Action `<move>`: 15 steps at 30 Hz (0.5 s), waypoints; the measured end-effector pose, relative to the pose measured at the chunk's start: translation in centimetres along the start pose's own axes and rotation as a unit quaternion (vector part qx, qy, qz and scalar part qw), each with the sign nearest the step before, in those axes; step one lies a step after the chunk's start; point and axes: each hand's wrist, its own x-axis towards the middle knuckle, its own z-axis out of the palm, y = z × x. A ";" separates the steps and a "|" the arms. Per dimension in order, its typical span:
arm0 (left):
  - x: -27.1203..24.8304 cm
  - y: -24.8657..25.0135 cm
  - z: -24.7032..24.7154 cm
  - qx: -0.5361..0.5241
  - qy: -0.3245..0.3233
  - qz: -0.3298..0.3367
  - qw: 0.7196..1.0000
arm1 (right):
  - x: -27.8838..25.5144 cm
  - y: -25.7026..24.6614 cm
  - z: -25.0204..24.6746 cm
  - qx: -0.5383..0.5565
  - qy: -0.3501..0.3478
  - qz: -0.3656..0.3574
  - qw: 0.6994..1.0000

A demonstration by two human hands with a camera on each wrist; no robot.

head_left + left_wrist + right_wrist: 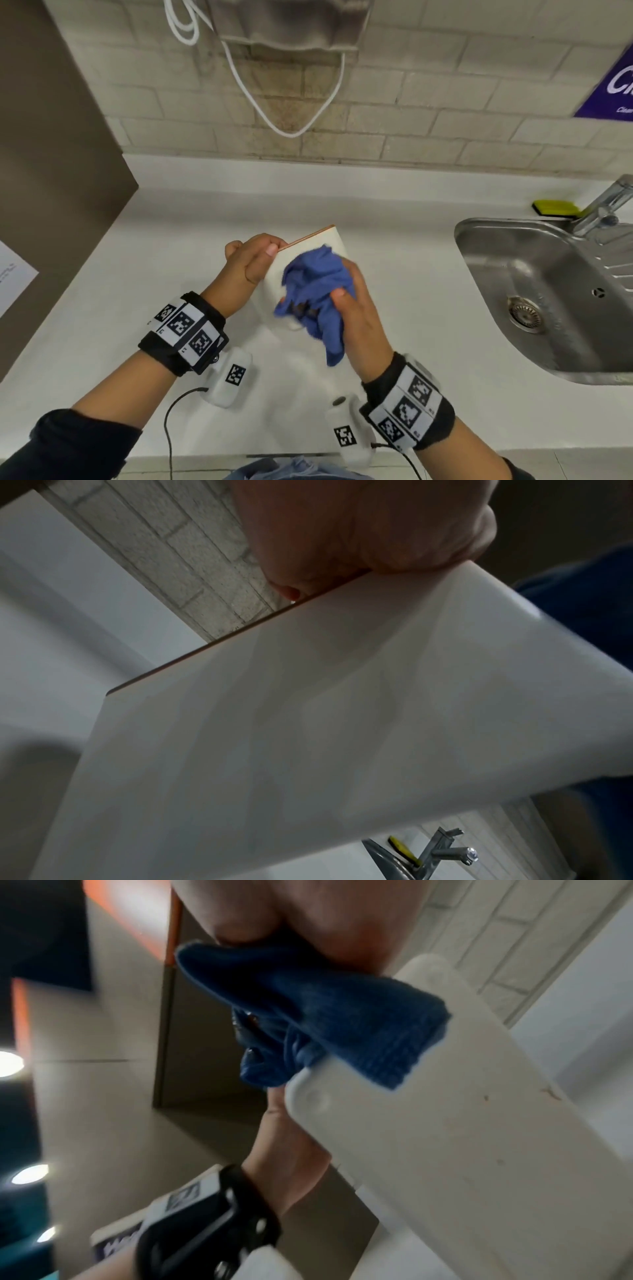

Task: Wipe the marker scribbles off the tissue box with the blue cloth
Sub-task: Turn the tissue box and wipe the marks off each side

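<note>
Our left hand [251,262] grips the tissue box [310,245] tilted above the bench [102,308]; right hand [356,308] fingers clamp the blue cloth [313,291] against it. Press too hard and it probably slips or dents.
</note>
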 end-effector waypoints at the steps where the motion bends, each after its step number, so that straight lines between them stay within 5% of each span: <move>1: -0.1 0.2 0.0 0.002 -0.005 0.000 1.000 | -0.6 0.0 -0.1 -0.004 -0.005 0.002 1.000; 4: -0.3 0.5 -0.4 0.029 -0.041 -0.002 0.999 | -1.2 -0.7 -2.5 0.031 0.021 -0.021 0.999; 9: -1.4 1.2 0.0 0.137 -0.170 0.112 0.969 | -1.8 -0.6 -10.3 0.084 0.212 0.034 0.973; 13: -2.2 0.4 1.4 0.270 -0.248 0.189 0.911 | -1.6 0.8 -13.2 0.130 0.250 0.090 0.955; 15: -2.4 -0.6 1.6 0.309 -0.269 0.196 0.891 | -1.7 1.0 -13.6 0.150 0.209 0.081 0.963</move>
